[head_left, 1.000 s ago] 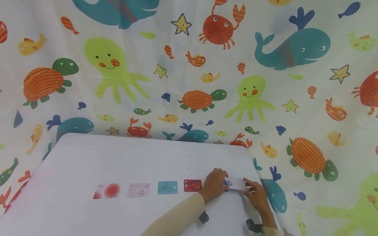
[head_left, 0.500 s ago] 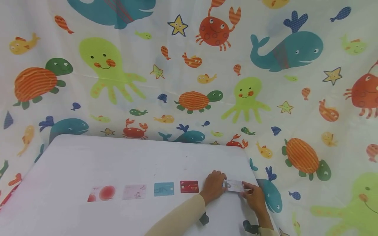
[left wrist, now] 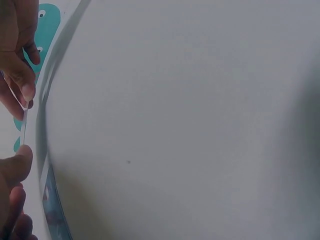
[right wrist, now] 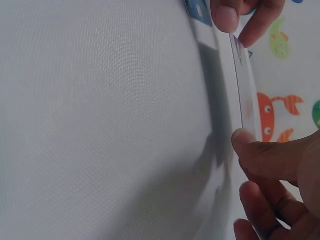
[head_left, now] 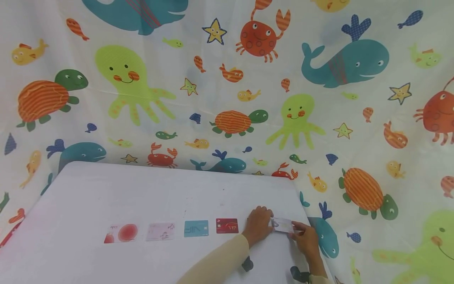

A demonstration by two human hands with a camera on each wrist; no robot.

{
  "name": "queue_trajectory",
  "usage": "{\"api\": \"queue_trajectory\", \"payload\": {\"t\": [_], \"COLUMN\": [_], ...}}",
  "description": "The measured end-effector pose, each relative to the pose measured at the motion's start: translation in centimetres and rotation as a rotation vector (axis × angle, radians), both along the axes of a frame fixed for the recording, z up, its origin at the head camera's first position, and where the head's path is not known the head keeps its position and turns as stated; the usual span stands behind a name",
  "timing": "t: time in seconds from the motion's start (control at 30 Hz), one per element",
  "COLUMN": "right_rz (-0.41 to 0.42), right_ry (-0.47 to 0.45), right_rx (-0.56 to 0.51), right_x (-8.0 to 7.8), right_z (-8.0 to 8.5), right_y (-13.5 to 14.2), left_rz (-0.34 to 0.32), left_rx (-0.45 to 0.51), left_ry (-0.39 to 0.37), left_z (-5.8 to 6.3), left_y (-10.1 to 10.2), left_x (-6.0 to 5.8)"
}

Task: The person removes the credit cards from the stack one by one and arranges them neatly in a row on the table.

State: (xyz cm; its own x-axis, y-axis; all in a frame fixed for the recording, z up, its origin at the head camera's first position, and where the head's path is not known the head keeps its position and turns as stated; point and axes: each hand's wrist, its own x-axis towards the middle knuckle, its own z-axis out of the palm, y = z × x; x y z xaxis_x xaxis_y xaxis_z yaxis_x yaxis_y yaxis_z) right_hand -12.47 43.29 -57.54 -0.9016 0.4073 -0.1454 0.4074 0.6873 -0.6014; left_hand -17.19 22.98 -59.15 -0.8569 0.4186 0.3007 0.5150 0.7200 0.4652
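Observation:
My left hand (head_left: 259, 225) and right hand (head_left: 306, 238) pinch opposite ends of a pale printed card (head_left: 283, 225) near the table's right edge. Seen almost edge-on in the right wrist view, the card (right wrist: 246, 85) spans between the thumb and fingers of both hands, raised off the surface, with a shadow below. A red VIP card (head_left: 227, 225) lies just left of my left hand. In the right wrist view a blue card (right wrist: 199, 10) lies near the left fingers; the left wrist view also has a bluish card (left wrist: 56, 210). My left hand covers part of that area in the head view.
Leftward on the white table (head_left: 159, 197) lie a blue card (head_left: 196, 228), a pale pink card (head_left: 160, 231) and a white card with red circles (head_left: 121, 233), in a row with the red one. A sea-animal curtain (head_left: 198, 79) hangs behind the table.
The head view has shifted slightly. Both hands keep hold of the pale card at nearly the same spot, and the cards in the row stay where they were.

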Motion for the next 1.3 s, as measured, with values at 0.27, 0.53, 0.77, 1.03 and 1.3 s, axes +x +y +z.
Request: {"api": "queue_trajectory", "payload": {"t": [0.27,0.53,0.77,1.03,1.3], "right_rz": [-0.001,0.0,0.008,0.008,-0.007], "right_ry": [-0.01,-0.003,0.002,0.014,0.008], "right_rx": [0.01,0.006,0.03,0.03,0.029], "right_x": [-0.2,-0.3,-0.4,-0.4,-0.4], "right_z": [-0.2,-0.5,-0.9,-1.5,-1.7], "right_y": [0.1,0.1,0.0,0.0,-0.2], "left_rz": [0.006,0.032,0.043,0.054,0.061], "left_rx": [-0.014,-0.054,-0.069,-0.085,-0.088], "left_ry": [0.026,0.059,0.074,0.09,0.091], "left_z": [0.1,-0.6,-0.9,-0.8,-1.1], "left_y": [0.5,1.0,1.2,1.0,1.2], "left_x": [-0.1,-0.3,-0.4,-0.1,0.0]}}
